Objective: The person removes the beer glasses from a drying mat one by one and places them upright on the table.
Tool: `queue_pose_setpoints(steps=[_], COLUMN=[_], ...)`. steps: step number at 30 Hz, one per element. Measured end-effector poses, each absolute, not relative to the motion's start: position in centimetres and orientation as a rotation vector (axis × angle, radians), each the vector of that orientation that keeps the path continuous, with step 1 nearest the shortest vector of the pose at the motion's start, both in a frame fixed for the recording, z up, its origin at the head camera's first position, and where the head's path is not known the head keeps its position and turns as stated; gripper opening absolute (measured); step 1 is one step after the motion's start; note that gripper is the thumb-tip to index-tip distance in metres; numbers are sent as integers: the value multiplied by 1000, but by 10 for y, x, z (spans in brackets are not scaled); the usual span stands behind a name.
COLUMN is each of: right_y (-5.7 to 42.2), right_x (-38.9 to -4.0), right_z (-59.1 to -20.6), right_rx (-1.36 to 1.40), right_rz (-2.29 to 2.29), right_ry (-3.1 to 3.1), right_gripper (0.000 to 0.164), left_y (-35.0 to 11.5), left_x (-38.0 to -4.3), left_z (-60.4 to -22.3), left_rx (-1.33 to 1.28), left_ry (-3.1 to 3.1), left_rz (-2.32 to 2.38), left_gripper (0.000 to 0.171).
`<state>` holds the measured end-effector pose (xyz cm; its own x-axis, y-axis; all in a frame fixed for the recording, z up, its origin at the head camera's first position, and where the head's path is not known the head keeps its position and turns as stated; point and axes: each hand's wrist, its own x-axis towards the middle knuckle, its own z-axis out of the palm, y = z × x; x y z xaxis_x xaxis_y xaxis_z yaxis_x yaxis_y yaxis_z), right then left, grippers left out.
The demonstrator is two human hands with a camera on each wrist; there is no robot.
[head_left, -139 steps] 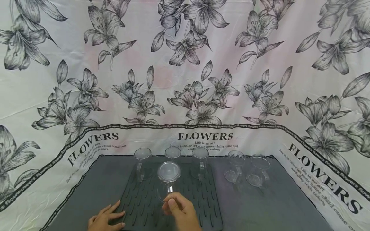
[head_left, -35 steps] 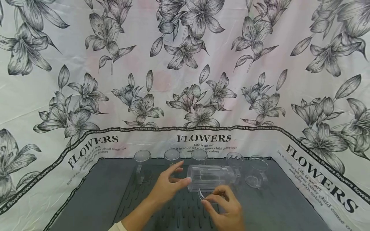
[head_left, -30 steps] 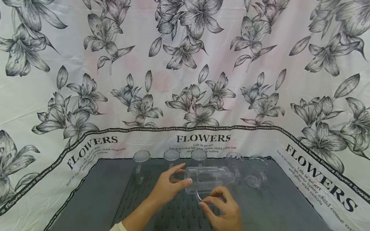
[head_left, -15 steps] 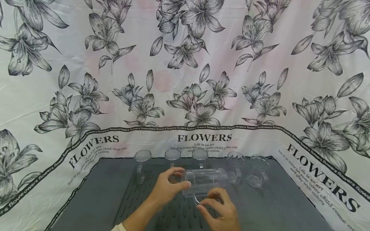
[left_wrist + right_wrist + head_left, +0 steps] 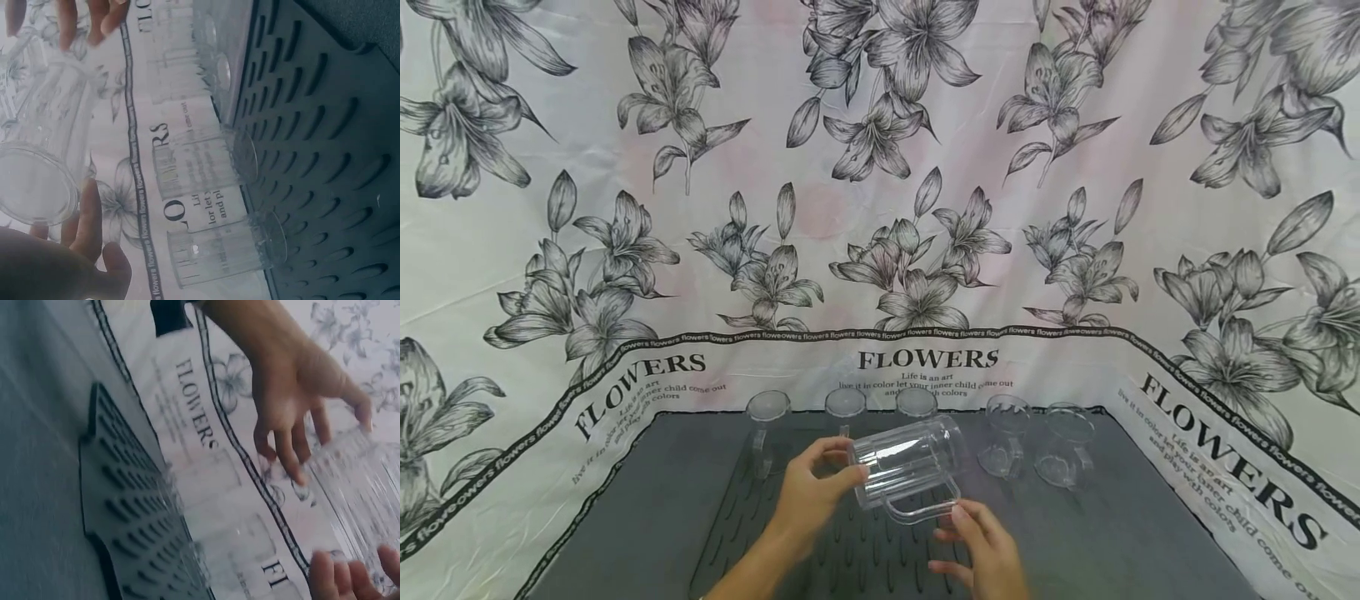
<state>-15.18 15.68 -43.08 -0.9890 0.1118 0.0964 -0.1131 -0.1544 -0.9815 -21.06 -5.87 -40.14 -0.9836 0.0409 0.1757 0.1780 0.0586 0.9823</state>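
A clear mug [image 5: 906, 462] is held tilted on its side above the dark ridged mat [image 5: 790, 533]. My left hand [image 5: 816, 492] grips its left end, thumb in front and fingers behind. In the left wrist view the round end of the mug [image 5: 37, 184] lies against those fingers. The mug's handle [image 5: 917, 510] points down toward me. My right hand [image 5: 988, 546] has its thumb and forefinger tips right at the handle's right corner, other fingers loosely spread. The right wrist view shows the left hand [image 5: 294, 394] spanning the mug's end.
Three clear mugs stand along the mat's back edge, one at the left [image 5: 769, 433], one in the middle [image 5: 846, 404] and one farther right [image 5: 917, 403]. Two more mugs, one [image 5: 1006, 437] beside the other [image 5: 1067, 446], stand on the grey table right of the mat. Printed flower cloth [image 5: 925, 275] walls the back.
Earlier the right hand alone held the mug by its handle, with the left on the mat. The left hand then took one end. Now the mug has turned and shifted left, handle toward me.
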Motion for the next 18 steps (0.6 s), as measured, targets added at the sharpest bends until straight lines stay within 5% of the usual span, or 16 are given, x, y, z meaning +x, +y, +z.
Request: queue_pose_setpoints(steps=[18], right_y=[169], right_x=[-148], right_z=[-406], right_rx=[433], right_rz=[2920], right_ry=[-1543], right_gripper=[35], left_y=[-62], left_x=[-204], left_z=[-412], left_rx=[-637], left_ry=[-2094], left_rz=[-2384], left_gripper=[52])
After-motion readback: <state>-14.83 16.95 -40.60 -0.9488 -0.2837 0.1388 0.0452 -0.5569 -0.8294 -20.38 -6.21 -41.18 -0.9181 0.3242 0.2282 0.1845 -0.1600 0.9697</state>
